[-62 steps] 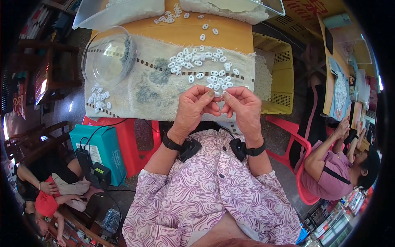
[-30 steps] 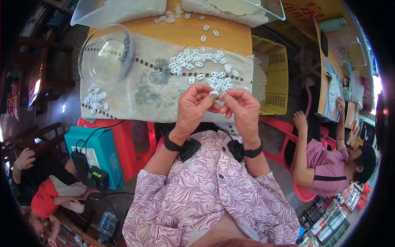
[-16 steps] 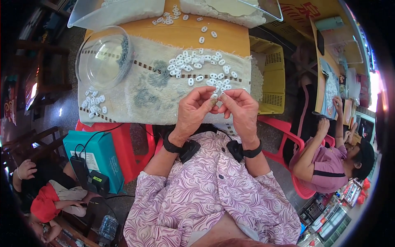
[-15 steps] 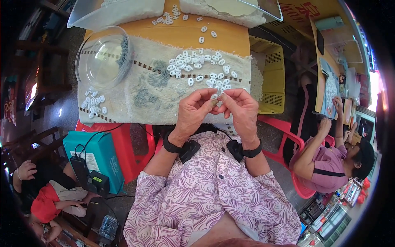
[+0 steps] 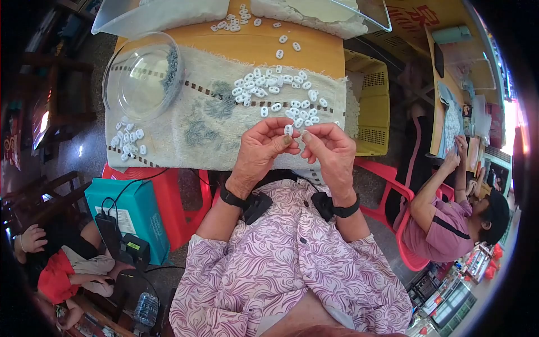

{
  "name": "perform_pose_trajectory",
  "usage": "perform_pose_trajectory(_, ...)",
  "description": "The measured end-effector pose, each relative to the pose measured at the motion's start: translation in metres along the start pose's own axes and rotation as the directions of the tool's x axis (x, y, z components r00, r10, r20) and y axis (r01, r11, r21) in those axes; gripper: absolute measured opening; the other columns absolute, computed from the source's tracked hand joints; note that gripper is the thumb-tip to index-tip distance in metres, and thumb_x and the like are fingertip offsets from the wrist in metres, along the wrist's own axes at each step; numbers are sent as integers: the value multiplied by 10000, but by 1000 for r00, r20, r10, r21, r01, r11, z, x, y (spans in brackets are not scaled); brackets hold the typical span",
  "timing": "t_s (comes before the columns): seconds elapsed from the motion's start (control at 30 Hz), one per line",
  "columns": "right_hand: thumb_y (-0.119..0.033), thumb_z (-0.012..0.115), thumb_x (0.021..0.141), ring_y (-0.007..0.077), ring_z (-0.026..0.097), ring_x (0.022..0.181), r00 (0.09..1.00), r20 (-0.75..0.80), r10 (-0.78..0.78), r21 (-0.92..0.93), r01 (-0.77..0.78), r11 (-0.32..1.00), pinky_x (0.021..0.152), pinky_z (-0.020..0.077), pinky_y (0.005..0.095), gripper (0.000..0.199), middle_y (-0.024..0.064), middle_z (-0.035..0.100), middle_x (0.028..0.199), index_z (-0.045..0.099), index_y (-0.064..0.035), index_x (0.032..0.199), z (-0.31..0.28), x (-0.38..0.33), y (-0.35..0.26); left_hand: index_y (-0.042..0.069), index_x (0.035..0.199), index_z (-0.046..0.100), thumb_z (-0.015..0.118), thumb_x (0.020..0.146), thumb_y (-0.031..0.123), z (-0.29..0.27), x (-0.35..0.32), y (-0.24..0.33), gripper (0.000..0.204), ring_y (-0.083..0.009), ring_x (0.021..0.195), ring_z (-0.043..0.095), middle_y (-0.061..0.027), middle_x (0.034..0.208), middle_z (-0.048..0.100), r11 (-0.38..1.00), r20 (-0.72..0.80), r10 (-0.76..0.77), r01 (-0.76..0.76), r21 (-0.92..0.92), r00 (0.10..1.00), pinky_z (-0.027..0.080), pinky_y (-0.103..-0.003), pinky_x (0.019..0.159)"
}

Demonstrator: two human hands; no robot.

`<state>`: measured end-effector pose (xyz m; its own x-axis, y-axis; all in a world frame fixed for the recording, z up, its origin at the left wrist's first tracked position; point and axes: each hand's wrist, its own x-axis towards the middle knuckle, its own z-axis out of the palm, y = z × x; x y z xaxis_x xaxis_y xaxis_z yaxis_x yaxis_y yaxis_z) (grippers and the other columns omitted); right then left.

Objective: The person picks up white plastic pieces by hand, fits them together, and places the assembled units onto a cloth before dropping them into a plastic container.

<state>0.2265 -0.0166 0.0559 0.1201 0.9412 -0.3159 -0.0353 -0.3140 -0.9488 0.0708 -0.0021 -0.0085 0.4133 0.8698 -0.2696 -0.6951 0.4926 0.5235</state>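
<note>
Holding a white oval two-holed piece (image 5: 288, 130) in the left hand (image 5: 259, 145), pinched at its near end between thumb and fingers. Raised over the cloth's near edge, with long axis running roughly away from the body, one hole ahead of the other. Lying directly left of the right hand's fingertips, across a narrow gap, apart from them. Held by the left, with the right hand (image 5: 332, 147) just beside, nearly level. Brought close together at the right thumb and forefinger; impossible to tell whether gripping something tiny or pinching nothing.

Just ahead of both hands, bunched on the cloth (image 5: 168, 137): a near cluster of matching pieces (image 5: 304, 115), turned every which way. Farther ahead, spread into a larger cluster (image 5: 273, 90). Left of these, scattered in loose patches: thin grey slivers (image 5: 196, 132), too small to identify. Farther left, set on the cloth: a clear round bowl (image 5: 140, 78), with more grey along its right wall. Off to the right, beside the wooden bench (image 5: 224, 42): a yellow crate (image 5: 374, 101).
</note>
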Motion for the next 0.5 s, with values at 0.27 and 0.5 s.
perform_pose_trajectory(0.27, -35, 631, 872, 52, 603, 611, 1000, 17, -14, -7, 14, 1000, 484, 438, 161, 104, 48, 665, 782, 610, 33, 948, 6, -1, -2, -32, 1179, 529, 607, 870, -10, -4, 0, -2, 319, -171, 869, 644, -132, 1040, 636, 996, 47, 6, -2, -91, 999, 565, -295, 784)
perform_pose_trajectory(0.5, -33, 633, 870, 54, 607, 608, 1000, 20, -16, -15, 16, 1000, 481, 437, 159, 103, 53, 673, 784, 617, 31, 948, 8, 0, -5, -31, 1163, 540, 611, 868, -9, -5, 1, -1, 305, -159, 863, 639, -114, 1028, 636, 994, 66, 3, 5, -112, 998, 561, -285, 782)
